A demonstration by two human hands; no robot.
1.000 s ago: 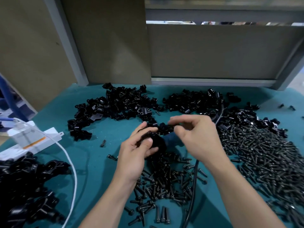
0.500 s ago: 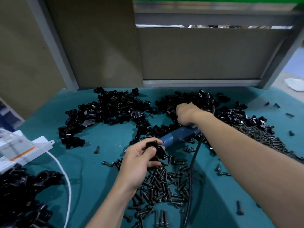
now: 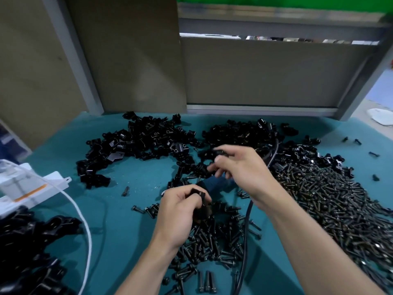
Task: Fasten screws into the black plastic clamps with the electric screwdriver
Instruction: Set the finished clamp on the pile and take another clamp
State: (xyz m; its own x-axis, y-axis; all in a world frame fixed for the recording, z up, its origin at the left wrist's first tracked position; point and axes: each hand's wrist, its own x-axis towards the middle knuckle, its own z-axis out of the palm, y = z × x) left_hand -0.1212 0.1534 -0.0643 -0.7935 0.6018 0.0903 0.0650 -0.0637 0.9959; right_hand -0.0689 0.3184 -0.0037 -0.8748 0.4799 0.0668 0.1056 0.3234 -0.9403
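Right hand (image 3: pixel 244 169) drew nearer, above blue screwdriver (image 3: pixel 217 184); left hand (image 3: pixel 180 211) pinches black clamp (image 3: pixel 200 193).

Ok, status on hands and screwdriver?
Left hand grips black clamp. Right hand blurred, grip unclear. Electric screwdriver lies on mat beneath it, unheld. Loose screws all around.
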